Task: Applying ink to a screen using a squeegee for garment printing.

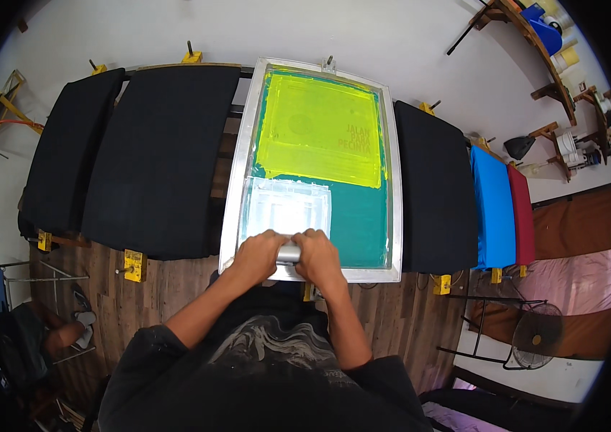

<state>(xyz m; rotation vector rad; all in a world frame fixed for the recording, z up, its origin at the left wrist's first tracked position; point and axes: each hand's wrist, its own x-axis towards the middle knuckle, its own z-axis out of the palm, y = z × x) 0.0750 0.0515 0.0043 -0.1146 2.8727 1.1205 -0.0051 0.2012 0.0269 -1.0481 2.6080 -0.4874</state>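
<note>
Both your hands are clenched side by side on the metal handle of a squeegee (289, 253), left hand (258, 255) and right hand (317, 257) touching each other over it. The squeegee sits at the near end of the screen-printing frame (232, 187), just inside its near aluminium rail. The frame lies flat on the print station, its mesh teal with a large yellow-green stencil area (320, 129) filling the far half. Just beyond your hands, on the near left part of the mesh, is a pale whitish rectangular patch (285, 205); whether it is ink or something under the mesh cannot be told. To the left of the frame two black garments (158, 158) lie spread on their platens, with yellow clamps (134, 265) at their near edge. To the right of the frame lies another black garment (435, 187), then a blue one (494, 209) and a red one (522, 214). A floor fan (536, 335) stands near-right of the frame.
</note>
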